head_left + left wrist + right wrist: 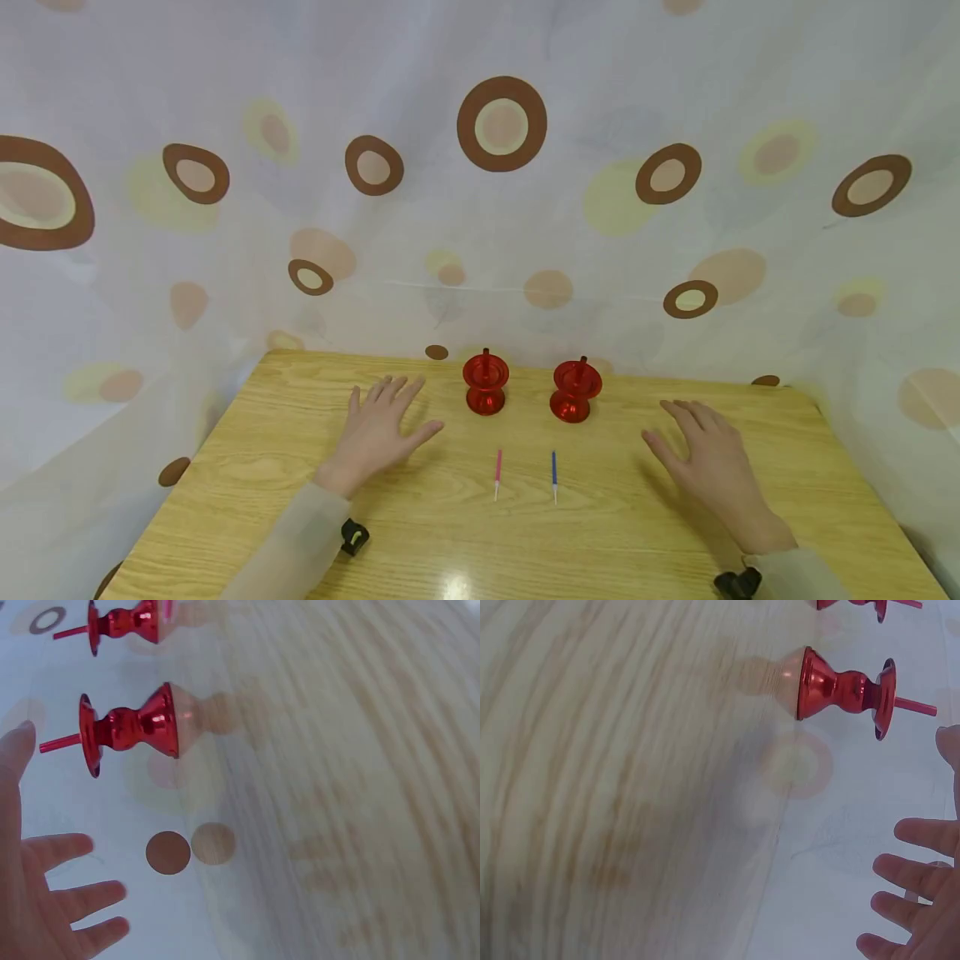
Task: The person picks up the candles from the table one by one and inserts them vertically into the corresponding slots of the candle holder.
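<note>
Two shiny red metal candle holders stand upright toward the back of the table, the left one point(486, 385) and the right one point(574, 390), each with a thin tube rising from its dish. In front of them lie a pink candle point(498, 473) and a blue candle point(554, 475), both slim with white ends toward me. My left hand point(381, 433) is spread out left of the left holder, holding nothing. To the right of the right holder, my right hand point(708, 462) hovers with fingers extended and nothing in its grasp. Both wrist views show the nearer holder beyond the fingertips.
The wooden table point(420, 550) has a light grain and a glossy surface. Behind it and at both sides hangs a white curtain point(480, 217) with brown, yellow and peach circles. Black wrist straps point(354, 537) show at the sleeves.
</note>
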Demonstrator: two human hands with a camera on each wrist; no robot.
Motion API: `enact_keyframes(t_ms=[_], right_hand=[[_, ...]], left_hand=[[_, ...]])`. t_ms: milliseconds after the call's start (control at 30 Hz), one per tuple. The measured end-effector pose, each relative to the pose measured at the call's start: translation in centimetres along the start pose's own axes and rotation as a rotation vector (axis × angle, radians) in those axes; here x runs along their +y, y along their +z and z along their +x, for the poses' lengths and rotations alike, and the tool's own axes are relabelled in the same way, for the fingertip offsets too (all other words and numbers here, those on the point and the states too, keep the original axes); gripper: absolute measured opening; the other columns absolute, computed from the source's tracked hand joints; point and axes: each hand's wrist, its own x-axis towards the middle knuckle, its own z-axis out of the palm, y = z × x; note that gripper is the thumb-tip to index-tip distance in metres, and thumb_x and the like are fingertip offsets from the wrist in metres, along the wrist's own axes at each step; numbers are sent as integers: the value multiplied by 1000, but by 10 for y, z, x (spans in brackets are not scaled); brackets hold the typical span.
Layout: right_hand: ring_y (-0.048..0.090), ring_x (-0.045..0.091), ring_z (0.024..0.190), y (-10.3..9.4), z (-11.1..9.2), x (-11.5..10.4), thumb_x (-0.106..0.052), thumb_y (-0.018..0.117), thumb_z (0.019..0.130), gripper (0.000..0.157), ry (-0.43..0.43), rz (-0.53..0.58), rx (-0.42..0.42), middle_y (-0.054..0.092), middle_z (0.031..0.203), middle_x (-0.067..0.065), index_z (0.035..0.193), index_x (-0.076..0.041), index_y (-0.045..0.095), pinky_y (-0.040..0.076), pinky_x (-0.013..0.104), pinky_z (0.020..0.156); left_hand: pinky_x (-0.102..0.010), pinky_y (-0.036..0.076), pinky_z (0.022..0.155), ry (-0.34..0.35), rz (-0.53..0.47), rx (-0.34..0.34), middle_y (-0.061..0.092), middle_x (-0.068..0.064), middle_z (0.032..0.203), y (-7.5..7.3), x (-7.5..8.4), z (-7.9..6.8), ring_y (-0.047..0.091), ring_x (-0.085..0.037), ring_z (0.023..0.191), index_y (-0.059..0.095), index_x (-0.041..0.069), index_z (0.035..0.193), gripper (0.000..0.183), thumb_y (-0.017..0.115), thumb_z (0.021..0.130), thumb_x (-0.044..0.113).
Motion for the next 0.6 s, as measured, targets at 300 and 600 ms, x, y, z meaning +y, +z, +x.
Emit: enact_keyframes(t_ms=[300,600], right_hand=[[62,49,113,5,4,-7,-32,76,95,47,-36,36,18,69,117,24,126,2,68,45,71,92],[61,48,114,6,4,-18,-30,75,96,41,-18,59,-14,72,116,21,122,1,70,45,71,93]], left_hand=[[-77,17,117,-10,-40,-32,50,-15,156,-2,4,3,38,-42,148,47,17,158,83,52,96,74],[-75,22,116,14,-76,-27,52,-14,153,0,6,4,42,-40,146,49,20,156,80,62,94,69]])
